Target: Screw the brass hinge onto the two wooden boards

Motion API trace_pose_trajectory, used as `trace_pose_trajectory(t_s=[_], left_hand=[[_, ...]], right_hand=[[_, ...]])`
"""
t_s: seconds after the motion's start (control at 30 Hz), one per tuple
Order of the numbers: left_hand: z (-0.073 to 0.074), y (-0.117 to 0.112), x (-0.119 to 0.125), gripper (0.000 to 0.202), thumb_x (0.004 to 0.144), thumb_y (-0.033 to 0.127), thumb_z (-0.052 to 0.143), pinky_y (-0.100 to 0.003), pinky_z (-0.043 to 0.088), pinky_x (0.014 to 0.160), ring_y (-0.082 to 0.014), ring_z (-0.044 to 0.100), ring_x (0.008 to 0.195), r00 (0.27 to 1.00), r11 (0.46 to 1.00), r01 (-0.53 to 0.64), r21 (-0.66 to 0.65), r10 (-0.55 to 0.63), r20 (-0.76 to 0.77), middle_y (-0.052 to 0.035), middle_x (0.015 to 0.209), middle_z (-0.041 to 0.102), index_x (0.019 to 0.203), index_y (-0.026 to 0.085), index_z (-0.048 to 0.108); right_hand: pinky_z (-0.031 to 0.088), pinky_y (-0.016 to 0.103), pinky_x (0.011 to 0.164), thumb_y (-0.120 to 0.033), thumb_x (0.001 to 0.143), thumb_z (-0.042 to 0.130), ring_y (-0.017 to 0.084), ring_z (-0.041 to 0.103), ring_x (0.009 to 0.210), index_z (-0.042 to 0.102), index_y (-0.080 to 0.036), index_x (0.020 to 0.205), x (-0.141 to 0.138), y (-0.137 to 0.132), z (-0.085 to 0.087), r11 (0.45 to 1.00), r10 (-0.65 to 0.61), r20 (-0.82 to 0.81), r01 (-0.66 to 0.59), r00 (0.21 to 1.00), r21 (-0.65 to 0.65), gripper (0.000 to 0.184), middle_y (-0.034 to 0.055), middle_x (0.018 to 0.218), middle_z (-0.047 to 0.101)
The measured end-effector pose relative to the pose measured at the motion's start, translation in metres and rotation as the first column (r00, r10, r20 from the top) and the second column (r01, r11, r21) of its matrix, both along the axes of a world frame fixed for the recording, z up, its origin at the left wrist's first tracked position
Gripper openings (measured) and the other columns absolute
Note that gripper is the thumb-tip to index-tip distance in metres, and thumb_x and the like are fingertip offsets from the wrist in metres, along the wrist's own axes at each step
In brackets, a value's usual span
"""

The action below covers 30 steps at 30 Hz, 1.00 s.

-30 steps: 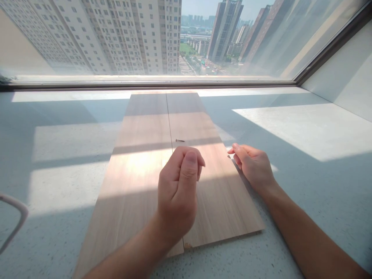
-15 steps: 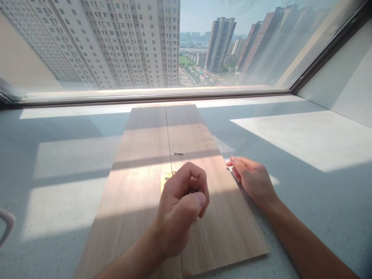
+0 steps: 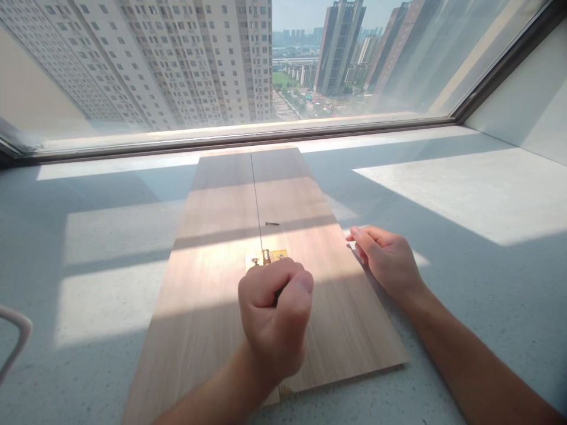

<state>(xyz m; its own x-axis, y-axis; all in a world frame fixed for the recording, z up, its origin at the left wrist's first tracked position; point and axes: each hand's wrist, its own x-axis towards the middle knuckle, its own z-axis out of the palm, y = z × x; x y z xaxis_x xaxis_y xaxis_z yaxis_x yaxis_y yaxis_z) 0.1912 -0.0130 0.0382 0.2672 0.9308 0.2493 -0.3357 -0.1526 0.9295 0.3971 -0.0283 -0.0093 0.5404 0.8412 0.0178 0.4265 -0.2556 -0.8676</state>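
My left hand (image 3: 277,319) is closed in a fist above the seam between two pale wooden boards (image 3: 199,307) (image 3: 354,342). Whatever it grips is hidden inside the fingers. Just beyond the knuckles shows a brass hinge (image 3: 266,256), its two leaves lying across the seam; the fist covers its near part. Screw heads show on both leaves. A loose screw (image 3: 272,224) lies on the right board, farther off. My right hand (image 3: 390,262) has its fingers curled and pressed together, fingertips at the right board's outer edge. I cannot make out anything between them.
The boards lie on a speckled pale sill (image 3: 110,307) crossed by sunlight and shadow. A window frame (image 3: 177,146) runs along the back, with a white wall (image 3: 522,100) at the right. A curved white bar (image 3: 24,330) juts in at the left edge.
My left fist has turned at the wrist, and more of the hinge shows past the knuckles. My right hand keeps its place at the board's edge. The view has tilted slightly down.
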Motion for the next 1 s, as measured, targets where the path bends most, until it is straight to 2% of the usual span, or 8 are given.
trace_pose_trajectory(t_s=[0.1, 0.23, 0.33, 0.43, 0.5, 0.57, 0.77, 1.0], left_hand=[[0.005, 0.012, -0.004, 0.042, 0.081, 0.023, 0.049, -0.029, 0.014, 0.044, -0.0084, 0.019, 0.043, 0.983, 0.983, 0.18, -0.028, -0.18, -0.019, 0.0041, 0.044, 0.02, 0.047, 0.019, 0.025], [0.011, 0.022, -0.014, 0.036, 0.079, 0.024, 0.046, -0.03, 0.017, 0.047, -0.0101, 0.023, 0.046, 0.918, 0.918, 0.394, -0.038, -0.395, -0.016, 0.0026, 0.046, 0.025, 0.047, 0.019, 0.029], [0.013, 0.016, -0.016, 0.028, 0.083, 0.024, 0.044, -0.03, 0.027, 0.054, -0.0132, 0.035, 0.056, 0.942, 0.94, 0.33, -0.082, -0.333, -0.027, 0.0004, 0.056, 0.039, 0.056, 0.019, 0.045], [0.012, 0.002, -0.01, 0.018, 0.091, 0.024, 0.048, -0.028, 0.037, 0.065, -0.0135, 0.047, 0.069, 0.993, 0.988, 0.066, -0.138, -0.079, -0.091, 0.0001, 0.071, 0.053, 0.079, 0.019, 0.06], [0.01, -0.006, -0.006, 0.019, 0.096, 0.03, 0.049, -0.027, 0.042, 0.071, -0.014, 0.053, 0.077, 0.992, 0.986, -0.099, -0.135, 0.086, -0.095, -0.0009, 0.078, 0.059, 0.087, 0.019, 0.062], [0.008, -0.009, -0.001, 0.023, 0.099, 0.033, 0.048, -0.027, 0.042, 0.069, -0.0135, 0.052, 0.075, 0.987, 0.98, -0.153, -0.126, 0.146, -0.067, -0.0009, 0.078, 0.057, 0.087, 0.019, 0.062], [0.003, 0.006, 0.012, 0.033, 0.097, 0.02, 0.038, -0.026, 0.024, 0.047, -0.01, 0.03, 0.051, 0.981, 0.982, -0.163, -0.095, 0.172, 0.092, 0.004, 0.057, 0.035, 0.065, 0.019, 0.045], [0.002, 0.014, 0.008, 0.042, 0.089, 0.024, 0.048, -0.028, 0.018, 0.046, -0.0093, 0.024, 0.047, 0.98, 0.979, 0.201, -0.025, -0.2, 0.011, 0.0035, 0.048, 0.027, 0.052, 0.018, 0.03]], right_hand=[[0.031, 0.029, 0.05, -0.056, 0.086, 0.056, 0.012, 0.041, 0.047, 0.067, -0.019, 0.071, 0.0, 0.001, -0.002, 1.0, 0.007, -0.027, -0.007, 1.0, 0.011, 0.041, -0.0046, 0.049, 0.046], [0.031, 0.028, 0.051, -0.057, 0.086, 0.056, 0.012, 0.042, 0.049, 0.067, -0.019, 0.071, 0.0, 0.001, -0.002, 1.0, 0.021, -0.034, -0.02, 0.999, 0.011, 0.042, -0.0045, 0.05, 0.047], [0.032, 0.028, 0.051, -0.058, 0.086, 0.055, 0.012, 0.042, 0.049, 0.067, -0.019, 0.072, 0.0, 0.0, -0.002, 1.0, 0.023, -0.041, -0.023, 0.999, 0.012, 0.043, -0.0045, 0.05, 0.047], [0.032, 0.028, 0.05, -0.058, 0.085, 0.056, 0.012, 0.042, 0.048, 0.067, -0.019, 0.072, 0.001, 0.0, -0.002, 1.0, 0.02, -0.057, -0.019, 0.998, 0.019, 0.043, -0.0046, 0.05, 0.047], [0.032, 0.029, 0.05, -0.058, 0.084, 0.056, 0.013, 0.041, 0.047, 0.067, -0.02, 0.072, 0.001, -0.001, -0.002, 1.0, 0.021, -0.062, -0.02, 0.998, 0.018, 0.042, -0.0048, 0.049, 0.046], [0.032, 0.029, 0.05, -0.057, 0.085, 0.056, 0.013, 0.042, 0.047, 0.067, -0.02, 0.071, 0.0, -0.001, -0.001, 1.0, 0.027, -0.047, -0.026, 0.999, 0.013, 0.041, -0.0047, 0.049, 0.046], [0.034, 0.03, 0.055, -0.052, 0.086, 0.057, 0.013, 0.045, 0.051, 0.066, -0.021, 0.065, -0.001, 0.001, 0.0, 0.999, 0.023, -0.015, -0.023, 1.0, 0.027, 0.039, -0.0041, 0.05, 0.048], [0.036, 0.03, 0.056, -0.051, 0.087, 0.057, 0.013, 0.046, 0.052, 0.065, -0.022, 0.065, 0.0, 0.002, -0.001, 1.0, 0.025, -0.011, -0.024, 1.0, 0.015, 0.037, -0.0039, 0.051, 0.049]])
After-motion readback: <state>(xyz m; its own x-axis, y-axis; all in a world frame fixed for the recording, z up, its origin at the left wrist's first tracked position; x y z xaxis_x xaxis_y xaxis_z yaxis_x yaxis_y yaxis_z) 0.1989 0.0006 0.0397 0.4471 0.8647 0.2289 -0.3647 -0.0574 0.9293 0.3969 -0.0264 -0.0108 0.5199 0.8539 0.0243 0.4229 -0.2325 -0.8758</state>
